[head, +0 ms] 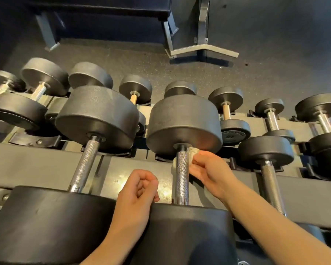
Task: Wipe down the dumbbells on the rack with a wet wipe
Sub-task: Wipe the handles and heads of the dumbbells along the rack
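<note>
A long grey metal rack (36,165) carries rows of black round-headed dumbbells. The big middle dumbbell (183,123) has a knurled steel handle (182,178) running near to far. The right hand (208,171) pinches a crumpled white wet wipe (193,151) against the handle's far end. The left hand (139,190), fingers curled and holding nothing, hovers just left of the handle.
</note>
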